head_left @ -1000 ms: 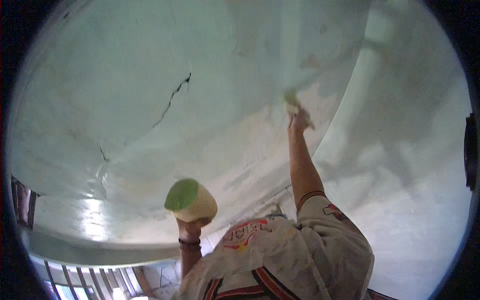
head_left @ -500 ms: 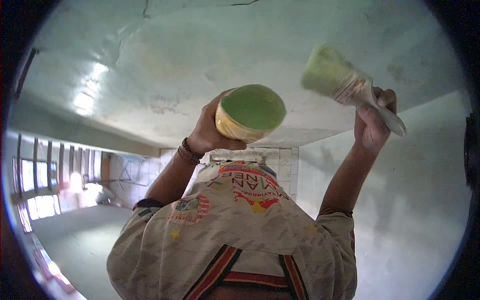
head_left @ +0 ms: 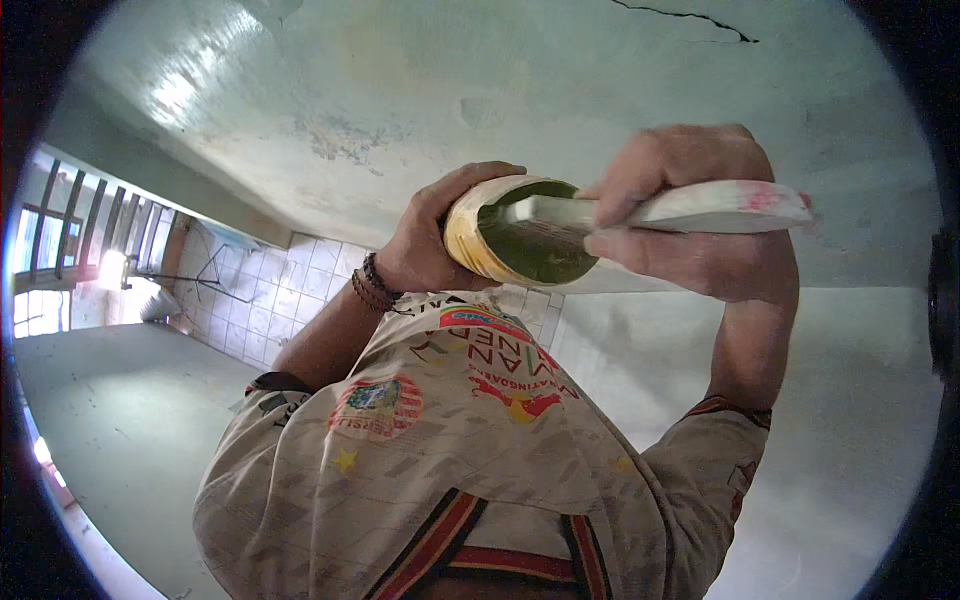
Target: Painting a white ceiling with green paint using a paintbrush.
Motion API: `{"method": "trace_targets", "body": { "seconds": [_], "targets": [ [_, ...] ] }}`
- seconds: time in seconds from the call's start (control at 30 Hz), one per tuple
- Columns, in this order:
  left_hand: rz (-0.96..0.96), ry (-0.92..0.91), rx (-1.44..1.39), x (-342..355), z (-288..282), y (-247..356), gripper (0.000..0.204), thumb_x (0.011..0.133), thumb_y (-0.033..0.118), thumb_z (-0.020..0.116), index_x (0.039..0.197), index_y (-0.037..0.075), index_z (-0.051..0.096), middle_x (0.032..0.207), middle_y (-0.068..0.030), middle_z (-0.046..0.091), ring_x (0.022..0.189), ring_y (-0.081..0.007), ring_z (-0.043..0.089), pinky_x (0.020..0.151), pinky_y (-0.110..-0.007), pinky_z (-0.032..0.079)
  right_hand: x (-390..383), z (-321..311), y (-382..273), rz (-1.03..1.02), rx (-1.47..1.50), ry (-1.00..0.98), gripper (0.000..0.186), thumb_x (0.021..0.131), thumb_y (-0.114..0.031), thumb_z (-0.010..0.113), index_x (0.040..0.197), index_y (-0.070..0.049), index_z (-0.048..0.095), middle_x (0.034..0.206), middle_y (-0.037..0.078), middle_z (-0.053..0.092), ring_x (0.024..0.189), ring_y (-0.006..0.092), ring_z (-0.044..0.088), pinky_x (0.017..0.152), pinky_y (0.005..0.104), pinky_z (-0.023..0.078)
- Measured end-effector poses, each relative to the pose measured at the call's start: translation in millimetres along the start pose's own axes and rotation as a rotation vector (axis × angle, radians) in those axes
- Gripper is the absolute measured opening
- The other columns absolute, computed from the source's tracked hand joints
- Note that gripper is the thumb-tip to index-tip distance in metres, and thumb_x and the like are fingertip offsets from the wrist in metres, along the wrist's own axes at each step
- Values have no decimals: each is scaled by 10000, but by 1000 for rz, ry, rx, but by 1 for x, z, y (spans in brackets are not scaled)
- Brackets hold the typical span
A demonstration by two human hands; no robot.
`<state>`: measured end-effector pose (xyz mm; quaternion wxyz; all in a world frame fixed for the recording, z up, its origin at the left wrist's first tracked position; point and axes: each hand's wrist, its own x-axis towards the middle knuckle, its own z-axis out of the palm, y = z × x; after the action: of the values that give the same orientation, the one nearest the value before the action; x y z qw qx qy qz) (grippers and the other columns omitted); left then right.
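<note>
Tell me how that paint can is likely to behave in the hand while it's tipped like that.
The paint can looks stiff-walled, so the left hand probably grips it firmly. It lies tilted, open mouth sideways, so its green paint could spill. The brush in the right hand may nudge it.

A pale green plastered ceiling (head_left: 400, 90) fills the upper part of the view, glossy where daylight glances off it at the left, with blotchy worn patches and a thin dark crack (head_left: 690, 18) near the top edge. At the far left, a barred window (head_left: 60, 240) glows brightly. Beside it runs a white tiled wall (head_left: 265, 290). Plain pale green walls (head_left: 850, 440) stretch below.
</note>
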<state>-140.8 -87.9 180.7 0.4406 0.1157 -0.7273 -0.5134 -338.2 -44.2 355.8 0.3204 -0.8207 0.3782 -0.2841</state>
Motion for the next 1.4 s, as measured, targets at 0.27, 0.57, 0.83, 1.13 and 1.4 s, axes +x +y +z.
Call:
{"method": "trace_targets", "body": {
  "seconds": [0.27, 0.57, 0.83, 1.13, 1.4],
  "targets": [
    [93, 153, 81, -2, -6, 6, 747, 534, 133, 858, 1177, 10, 497, 1136, -137, 550, 1033, -235, 557, 886, -342, 446, 27, 13, -1, -212, -92, -143, 124, 633, -2, 703, 737, -49, 656, 686, 71, 644, 613, 153, 636, 533, 252, 486],
    [119, 189, 120, 3, -13, 6, 757, 531, 135, 862, 1178, 5, 491, 1169, -148, 539, 1069, -252, 541, 906, -348, 440, 33, 10, 0, -265, -138, -145, 133, 620, -4, 711, 735, -47, 659, 684, 71, 647, 619, 174, 649, 553, 263, 517],
    [68, 186, 136, 7, -16, -1, 854, 505, 111, 861, 1245, 11, 446, 1202, -122, 523, 1095, -209, 529, 934, -335, 429, 34, -12, -20, -350, -311, -71, 157, 601, 31, 726, 712, -34, 635, 653, 75, 625, 620, 179, 646, 595, 309, 566],
    [8, 188, 50, 8, -22, 1, 855, 501, 64, 837, 1255, 14, 436, 1195, -100, 525, 1089, -180, 515, 955, -327, 398, 35, 5, 5, -432, -308, -33, 213, 568, 17, 752, 726, -51, 627, 675, 84, 629, 638, 192, 647, 556, 304, 556],
    [-137, 161, -221, 7, -27, 3, 833, 500, 56, 843, 1233, 26, 449, 1133, -56, 555, 1039, -139, 515, 920, -313, 418, 27, 15, 14, -520, -516, 87, 173, 659, -190, 610, 802, -94, 617, 809, 61, 610, 738, 220, 639, 593, 310, 536]
  ]
}}
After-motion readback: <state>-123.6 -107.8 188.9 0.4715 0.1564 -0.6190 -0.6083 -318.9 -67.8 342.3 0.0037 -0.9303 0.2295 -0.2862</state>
